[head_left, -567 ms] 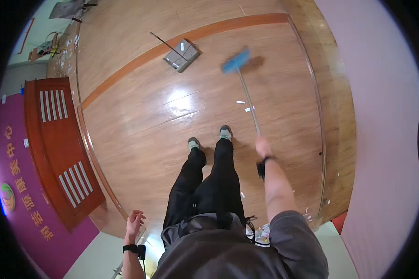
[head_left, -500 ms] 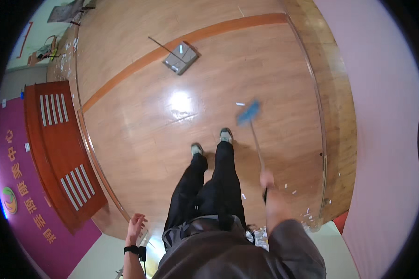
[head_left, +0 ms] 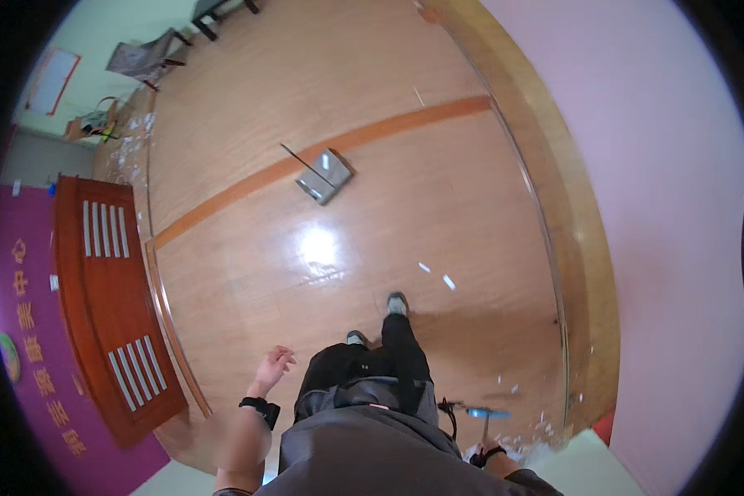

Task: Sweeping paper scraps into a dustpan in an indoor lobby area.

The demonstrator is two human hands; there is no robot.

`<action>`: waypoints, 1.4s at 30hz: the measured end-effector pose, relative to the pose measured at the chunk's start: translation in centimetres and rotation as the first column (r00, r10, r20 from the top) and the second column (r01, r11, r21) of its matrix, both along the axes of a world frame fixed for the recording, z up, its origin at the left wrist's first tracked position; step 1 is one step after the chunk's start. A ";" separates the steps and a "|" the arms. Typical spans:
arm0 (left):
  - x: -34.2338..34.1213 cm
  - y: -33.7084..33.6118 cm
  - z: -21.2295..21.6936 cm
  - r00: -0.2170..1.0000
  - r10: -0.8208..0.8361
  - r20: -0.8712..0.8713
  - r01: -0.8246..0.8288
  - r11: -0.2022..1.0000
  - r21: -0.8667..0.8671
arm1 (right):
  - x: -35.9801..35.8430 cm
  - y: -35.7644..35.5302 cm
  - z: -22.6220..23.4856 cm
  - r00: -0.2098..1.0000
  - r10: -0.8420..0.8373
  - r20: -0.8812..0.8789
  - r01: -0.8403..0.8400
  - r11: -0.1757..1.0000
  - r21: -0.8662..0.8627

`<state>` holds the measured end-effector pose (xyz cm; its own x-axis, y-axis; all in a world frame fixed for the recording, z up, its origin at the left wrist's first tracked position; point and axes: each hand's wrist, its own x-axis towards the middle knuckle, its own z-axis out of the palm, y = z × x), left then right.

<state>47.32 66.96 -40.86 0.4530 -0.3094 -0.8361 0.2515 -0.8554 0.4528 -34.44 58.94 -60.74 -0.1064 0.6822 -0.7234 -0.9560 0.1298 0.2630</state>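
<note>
The broom (head_left: 486,412) has swung back from mid-floor to the near right, its blue head beside paper scraps by the wall. The right hand (head_left: 481,453) is wrapped around its handle; the left hand (head_left: 274,364) hangs loosely spread. Short strokes toward the far dustpan (head_left: 326,175) would serve best.

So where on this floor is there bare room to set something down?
Bare wood lies between the grey dustpan and the shoes, apart from two paper scraps. Crowded: scraps litter the corner by the right hand holding the blue broom, and the far left wall.
</note>
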 end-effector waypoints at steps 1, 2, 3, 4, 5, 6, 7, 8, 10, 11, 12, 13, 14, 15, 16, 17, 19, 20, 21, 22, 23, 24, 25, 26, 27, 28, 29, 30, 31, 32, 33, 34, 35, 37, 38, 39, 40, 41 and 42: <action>0.3 0.1 0.9 0.999 -0.022 0.045 0.023 0.999 -0.028 | 8.2 -4.0 -1.4 0.966 -0.257 0.017 0.242 0.884 -0.399; 0.8 1.2 1.7 0.996 -0.021 0.083 0.024 0.999 -0.035 | 20.1 -8.6 -0.7 0.869 -0.479 0.123 0.422 0.589 -0.689; 1.2 2.4 1.7 0.991 0.038 0.130 -0.033 0.999 -0.039 | 27.7 -13.7 2.2 0.839 -0.465 0.284 0.518 0.520 -0.679; 1.8 1.8 0.1 0.991 0.005 0.131 0.007 0.996 -0.092 | 30.9 -18.1 1.5 0.740 -0.592 0.319 0.588 0.337 -0.736; 2.3 1.5 -1.4 0.989 -0.029 0.143 0.047 0.990 -0.130 | 35.9 -22.9 1.0 0.852 -0.509 0.125 0.372 0.419 -0.829; 2.6 2.7 -1.9 0.985 0.023 0.171 0.000 0.991 -0.133 | 42.1 -26.1 3.4 0.795 -0.554 0.248 0.524 0.420 -0.741; 3.0 3.5 -2.4 0.988 0.094 0.125 -0.081 0.991 -0.109 | 47.5 -28.5 7.0 0.718 -0.599 0.356 0.658 0.414 -0.629; 3.8 2.9 -3.3 0.988 0.143 0.065 -0.136 0.985 -0.103 | 50.9 -31.0 9.1 0.726 -0.570 0.384 0.657 0.411 -0.632; 5.3 1.6 -5.7 0.981 0.189 0.037 -0.185 0.979 -0.088 | 56.9 -35.2 12.0 0.706 -0.419 0.571 0.703 0.311 -0.640; 6.1 1.6 -6.4 0.960 0.280 -0.010 -0.280 0.958 -0.064 | 59.6 -35.9 13.7 0.669 -0.355 0.654 0.743 0.297 -0.599; 7.0 1.4 -7.4 0.929 0.365 -0.062 -0.367 0.929 -0.037 | 61.8 -36.0 15.6 0.648 -0.284 0.706 0.761 0.285 -0.583; 8.4 0.1 -8.2 0.915 0.394 -0.081 -0.398 0.917 -0.036 | 63.3 -35.8 17.9 0.624 -0.214 0.752 0.779 0.253 -0.574; 10.3 -1.2 -9.2 0.911 0.402 -0.094 -0.408 0.911 -0.064 | 64.1 -35.8 19.1 0.642 -0.013 0.767 0.745 0.249 -0.619; 12.2 -2.9 -10.5 0.902 0.424 -0.080 -0.430 0.898 -0.089 | 64.4 -36.4 18.6 0.595 -0.022 0.803 0.772 0.295 -0.563; 14.0 -4.4 -11.7 0.887 0.457 -0.067 -0.461 0.881 -0.102 | 66.3 -36.3 19.5 0.649 -0.094 0.755 0.742 0.293 -0.602; 15.8 -5.5 -13.8 0.874 0.478 -0.085 -0.485 0.868 -0.106 | 68.2 -36.5 19.4 0.660 -0.074 0.748 0.711 0.384 -0.589; 20.0 -8.6 -18.2 0.937 0.334 0.104 -0.318 0.937 -0.145 | 73.8 -37.5 19.2 0.663 -0.147 0.734 0.720 0.394 -0.571; 22.5 -12.5 -18.4 0.940 0.265 0.215 -0.228 0.957 -0.182 | 76.1 -38.3 20.0 0.652 -0.245 0.718 0.748 0.361 -0.557; 25.3 -16.7 -17.8 0.950 0.265 0.163 -0.230 0.951 -0.204 | 78.7 -39.6 21.1 0.680 -0.197 0.706 0.718 0.376 -0.586; 28.1 -20.9 -16.8 0.954 0.262 0.146 -0.231 0.952 -0.202 | 81.5 -41.1 22.3 0.706 -0.192 0.681 0.696 0.364 -0.619; 30.6 -22.3 -18.4 0.925 0.327 0.193 -0.267 0.922 -0.279 | 85.0 -41.5 23.2 0.733 -0.069 0.677 0.646 0.385 -0.659; 32.6 -24.1 -20.1 0.912 0.360 0.199 -0.304 0.915 -0.264 | 86.9 -41.7 23.5 0.749 0.050 0.661 0.596 0.384 -0.705; 34.4 -26.3 -21.3 0.898 0.387 0.209 -0.331 0.908 -0.258 | 87.6 -42.7 22.7 0.776 0.161 0.609 0.551 0.297 -0.780; 36.1 -27.7 -22.4 0.903 0.383 0.195 -0.332 0.910 -0.249 | 88.1 -43.4 22.5 0.787 0.157 0.597 0.539 0.298 -0.788; 37.7 -28.9 -23.3 0.867 0.495 0.066 -0.467 0.851 -0.241 | 88.1 -43.9 22.3 0.771 0.443 0.457 0.422 0.180 -0.888; 39.3 -30.5 -24.0 0.805 0.591 -0.061 -0.588 0.778 -0.223 | 87.8 -44.7 22.2 0.691 0.677 0.254 0.332 0.015 -0.943; 40.5 -31.8 -24.1 0.793 0.602 -0.097 -0.609 0.783 -0.123 | 87.0 -45.4 22.5 0.747 0.640 0.181 0.246 -0.013 -0.969; 41.4 -32.1 -25.1 0.760 0.631 -0.153 -0.647 0.755 -0.101 | 85.8 -45.9 22.7 0.785 0.608 0.121 0.169 -0.022 -0.985; 41.9 -32.5 -26.1 0.735 0.670 -0.102 -0.677 0.731 -0.082 | 83.6 -46.8 22.4 0.839 0.542 0.037 0.039 0.007 -0.999; 41.8 -32.4 -28.1 0.687 0.694 -0.216 -0.726 0.667 -0.168 | 80.6 -47.9 21.5 0.761 0.633 0.141 0.173 0.011 -0.985; 42.0 -34.3 -27.2 0.664 0.657 -0.358 -0.729 0.674 -0.115 | 81.2 -48.2 23.4 0.775 0.617 0.136 0.187 -0.018 -0.982; 42.0 -33.3 -27.4 0.703 0.613 -0.360 -0.691 0.710 -0.139 | 83.5 -46.8 28.1 0.824 0.558 0.097 0.158 -0.062 -0.986; 42.1 -34.4 -26.2 0.676 0.618 -0.402 -0.706 0.700 -0.111 | 85.0 -46.1 31.1 0.880 0.474 0.041 0.116 -0.129 -0.985; 41.8 -31.4 -26.4 0.442 0.682 -0.583 -0.825 0.564 0.034 | 86.2 -47.6 29.4 0.879 0.473 0.058 0.096 -0.058 -0.994; 41.6 -31.0 -26.0 0.529 0.649 -0.548 -0.775 0.631 -0.001 | 85.4 -48.4 29.0 0.893 0.450 0.006 0.033 -0.053 -0.998; 41.9 -31.2 -25.2 0.554 0.716 -0.425 -0.790 0.613 0.002 | 84.0 -49.4 28.1 0.902 0.429 -0.048 -0.029 -0.049 -0.998; 42.5 -31.6 -24.1 0.562 0.774 -0.292 -0.809 0.588 0.003 | 81.9 -50.7 27.0 0.907 0.410 -0.100 -0.091 -0.041 -0.995; 42.9 -31.5 -23.3 0.546 0.823 -0.158 -0.832 0.555 0.018 | 80.1 -51.9 26.0 0.904 0.401 -0.148 -0.151 -0.024 -0.988; 43.5 -31.6 -22.5 0.514 0.857 -0.022 -0.857 0.515 0.030 | 78.2 -53.5 24.8 0.897 0.395 -0.197 -0.211 -0.007 -0.977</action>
<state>90.79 35.40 -63.34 0.4670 0.2262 -0.8549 0.8791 -0.2228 0.4213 43.73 5.47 -35.95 0.0409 -0.7115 -0.7015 -0.9872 -0.1373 0.0817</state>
